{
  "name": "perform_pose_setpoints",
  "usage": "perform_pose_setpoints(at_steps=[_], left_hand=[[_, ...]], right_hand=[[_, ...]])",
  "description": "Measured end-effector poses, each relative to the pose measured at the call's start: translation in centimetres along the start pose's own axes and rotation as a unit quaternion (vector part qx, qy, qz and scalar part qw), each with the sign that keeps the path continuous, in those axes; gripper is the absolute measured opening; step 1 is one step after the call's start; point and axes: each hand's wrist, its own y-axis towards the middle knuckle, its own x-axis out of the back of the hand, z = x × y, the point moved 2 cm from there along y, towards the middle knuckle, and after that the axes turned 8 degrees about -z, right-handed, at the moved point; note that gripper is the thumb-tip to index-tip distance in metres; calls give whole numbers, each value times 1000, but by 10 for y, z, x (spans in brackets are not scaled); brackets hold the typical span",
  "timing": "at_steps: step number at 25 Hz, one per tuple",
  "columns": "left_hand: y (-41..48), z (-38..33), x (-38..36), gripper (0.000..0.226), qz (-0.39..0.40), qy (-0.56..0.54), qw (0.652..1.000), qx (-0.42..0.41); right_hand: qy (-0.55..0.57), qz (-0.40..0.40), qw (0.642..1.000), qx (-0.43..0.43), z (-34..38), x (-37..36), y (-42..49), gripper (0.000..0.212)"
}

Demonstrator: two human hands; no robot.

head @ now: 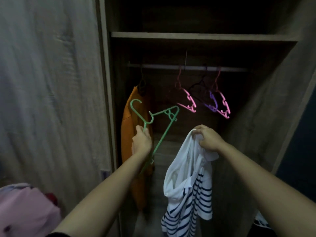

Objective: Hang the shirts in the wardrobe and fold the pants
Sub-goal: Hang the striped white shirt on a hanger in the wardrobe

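Head view: left hand point(142, 142) half-hides green hanger point(165, 135); striped shirt point(189, 194) cropped.

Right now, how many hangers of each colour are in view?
Green hanger, in left hand: 1
Pink hangers, on rail: 2
Purple hanger, on rail: 1
Dark hanger, under orange garment: 1
Total: 5

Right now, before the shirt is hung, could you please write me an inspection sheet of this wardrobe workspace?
Surface: nothing seen.
Job's things: green hanger off the rail; striped shirt hanging loose, on no hanger; orange garment hung at the rail's left end.
Clutter: pink cloth at lower left.
Fingers: left hand grips the green hanger; right hand pinches the striped shirt's top.
Cables: nothing seen.
Surroundings: dim open wardrobe; two pink hangers and a purple hanger bare on the rail; shelf above.
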Motion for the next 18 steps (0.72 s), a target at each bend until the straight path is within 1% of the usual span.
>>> perform_pose_setpoints(at_steps=[1, 3, 5, 7, 9, 11, 13, 15, 17, 18], left_hand=[[-7, 14, 16, 26, 13, -7, 999, -30], [-13, 43, 45, 32, 58, -31, 995, -76], [-10, 69, 78, 37, 86, -35, 988, -123], [-8, 87, 104, 30, 100, -47, 980, -167], [-12, 101, 123, 24, 120, -42, 973, -192], [-13, 112, 133, 22, 139, -27, 967, -212], [-19, 109, 133, 33, 153, -17, 959, -240], [-32, 98, 115, 44, 137, 23, 952, -272], [-51, 80, 92, 43, 71, 74, 941, -322], [-60, 71, 84, 40, 41, 73, 937, -341]], right_hand=[[5, 0, 1000, -9, 2, -7, -7, 51], [11, -6, 999, -30, 2, -16, -19, 51], [14, -6, 999, -44, 7, -22, -31, 51], [15, -1, 999, -44, 10, -20, -37, 50], [16, 0, 999, -38, 14, -13, -41, 52], [22, 10, 999, -35, 21, -7, -43, 58], [25, 27, 999, -18, 39, -3, -46, 62], [11, 26, 999, 27, 67, -2, -46, 64], [6, 13, 997, 73, 93, 2, -44, 63], [19, 10, 996, 89, 101, 7, -43, 59]])
